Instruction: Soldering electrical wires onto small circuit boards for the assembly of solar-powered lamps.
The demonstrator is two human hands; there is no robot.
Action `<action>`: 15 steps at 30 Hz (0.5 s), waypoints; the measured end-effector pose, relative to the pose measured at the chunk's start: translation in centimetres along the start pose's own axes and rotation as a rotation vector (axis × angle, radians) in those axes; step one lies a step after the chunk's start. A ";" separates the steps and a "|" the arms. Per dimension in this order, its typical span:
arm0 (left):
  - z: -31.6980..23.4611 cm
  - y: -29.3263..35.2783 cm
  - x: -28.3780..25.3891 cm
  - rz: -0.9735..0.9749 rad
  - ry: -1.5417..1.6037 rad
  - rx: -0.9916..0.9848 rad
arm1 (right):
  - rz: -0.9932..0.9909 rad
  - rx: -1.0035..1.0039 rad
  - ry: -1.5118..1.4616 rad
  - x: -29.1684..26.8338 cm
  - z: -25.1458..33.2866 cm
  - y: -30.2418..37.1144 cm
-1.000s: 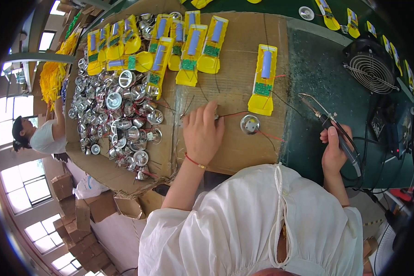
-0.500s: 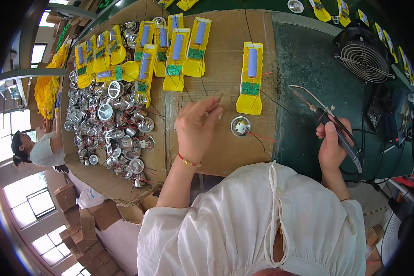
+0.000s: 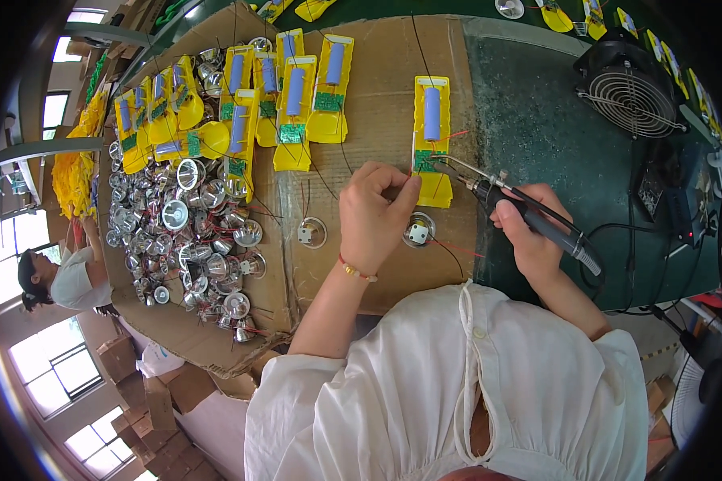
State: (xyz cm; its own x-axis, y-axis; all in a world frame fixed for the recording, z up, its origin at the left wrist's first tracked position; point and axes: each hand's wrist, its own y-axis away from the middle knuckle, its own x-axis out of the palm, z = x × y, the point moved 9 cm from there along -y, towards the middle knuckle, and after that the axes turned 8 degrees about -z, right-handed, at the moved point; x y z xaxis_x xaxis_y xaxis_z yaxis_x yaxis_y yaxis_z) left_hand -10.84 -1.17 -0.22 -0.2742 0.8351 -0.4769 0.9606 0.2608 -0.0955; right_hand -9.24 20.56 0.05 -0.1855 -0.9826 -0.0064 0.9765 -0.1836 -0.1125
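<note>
A yellow plastic lamp housing (image 3: 436, 193) lies on the cardboard before me, with a blue-purple battery cell (image 3: 432, 114) and a small green circuit board (image 3: 424, 161) in it. My right hand (image 3: 531, 232) grips a soldering iron (image 3: 549, 227) with a thin metal tube along it. Its tip is over the circuit board. My left hand (image 3: 377, 210) is pinched closed at the board's left edge; whatever is between its fingertips is too small to make out. Just below the housing, a round silver reflector (image 3: 419, 230) with red and black wires sits close to my left hand.
Another reflector (image 3: 311, 232) lies left of my left hand. Several yellow housings (image 3: 294, 154) rest beside and on a heap of silver reflectors (image 3: 192, 232) in a cardboard tray. A black fan (image 3: 630, 96) stands far right, with cables (image 3: 634, 228) nearby. Another person (image 3: 70, 276) is at far left.
My right hand has brought the soldering iron left, onto the board area. My left hand has moved right and slightly down to the housing, uncovering the second reflector.
</note>
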 end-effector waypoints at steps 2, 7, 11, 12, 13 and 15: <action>0.1 -0.1 0.0 0.006 -0.001 -0.010 | 0.013 0.048 0.002 0.2 -0.4 -0.1; 0.4 -0.2 0.1 0.027 0.027 -0.042 | 0.021 0.092 -0.001 0.5 -0.8 -0.2; 0.4 -0.4 0.2 0.036 0.059 -0.051 | 0.035 0.106 0.010 0.5 -0.8 0.1; 0.4 -0.4 0.2 0.041 0.044 -0.045 | 0.035 0.107 0.011 0.4 -0.7 0.1; 0.3 -0.4 0.2 0.047 0.029 -0.038 | -0.005 0.130 -0.040 0.1 -0.7 0.2; 0.5 -0.4 0.2 0.041 0.055 -0.057 | -0.043 0.114 -0.073 -0.5 -0.4 0.2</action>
State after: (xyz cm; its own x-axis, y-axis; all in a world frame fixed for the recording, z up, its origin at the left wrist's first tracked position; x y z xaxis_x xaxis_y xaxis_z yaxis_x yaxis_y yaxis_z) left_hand -11.24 -1.33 -0.76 -0.2383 0.8707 -0.4302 0.9675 0.2516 -0.0266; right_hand -8.96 21.03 -0.40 -0.2235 -0.9723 0.0683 0.9746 -0.2238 0.0030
